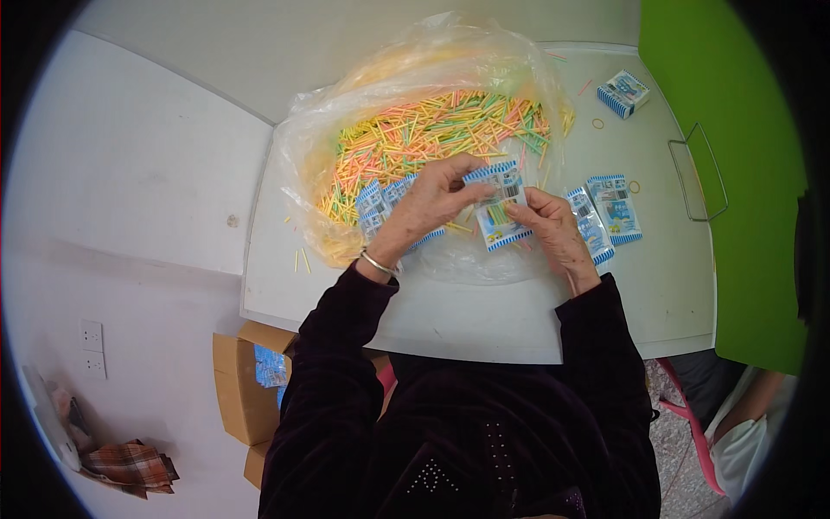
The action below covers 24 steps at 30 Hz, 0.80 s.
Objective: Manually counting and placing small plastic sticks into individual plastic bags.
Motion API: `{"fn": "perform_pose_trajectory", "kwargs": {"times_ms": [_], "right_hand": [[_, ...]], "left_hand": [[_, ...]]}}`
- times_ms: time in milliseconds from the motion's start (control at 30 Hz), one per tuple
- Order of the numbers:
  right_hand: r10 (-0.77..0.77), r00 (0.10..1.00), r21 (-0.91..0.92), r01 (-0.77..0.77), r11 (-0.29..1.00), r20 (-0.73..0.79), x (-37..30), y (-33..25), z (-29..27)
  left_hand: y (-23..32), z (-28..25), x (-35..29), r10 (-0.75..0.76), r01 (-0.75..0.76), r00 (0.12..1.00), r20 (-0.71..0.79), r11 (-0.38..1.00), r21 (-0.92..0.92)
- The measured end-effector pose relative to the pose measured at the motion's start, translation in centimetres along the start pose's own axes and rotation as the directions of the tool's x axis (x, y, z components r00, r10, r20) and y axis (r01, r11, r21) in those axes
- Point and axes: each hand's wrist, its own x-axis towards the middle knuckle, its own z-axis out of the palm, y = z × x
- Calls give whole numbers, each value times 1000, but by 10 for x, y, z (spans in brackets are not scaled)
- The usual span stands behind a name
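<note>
A small blue-and-white packet with striped ends is held up over the table, with a few greenish sticks showing through its front. My left hand pinches it at the upper left edge. On its right side, the thumb and fingers of my right hand grip it. Behind lies a big clear plastic bag, its mouth spread wide around a heap of short yellow, pink and green sticks. Several more packets lie partly hidden under my left hand. Two packets rest beside my right hand.
A bundle of packets sits at the table's far right, near thin rubber bands. A wire handle stands at the green panel. An open cardboard box holding blue packets is below the left front edge. Loose sticks lie left.
</note>
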Motion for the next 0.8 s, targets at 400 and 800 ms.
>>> {"fn": "perform_pose_trajectory", "kwargs": {"times_ms": [400,800], "right_hand": [[146,985,-194,-127,973,90,-6,-4,0],[161,964,-128,-137,982,210,-5,2,4]], "left_hand": [[9,17,3,53,-65,996,67,977,205],[11,11,-6,82,-98,994,73,961,257]]}}
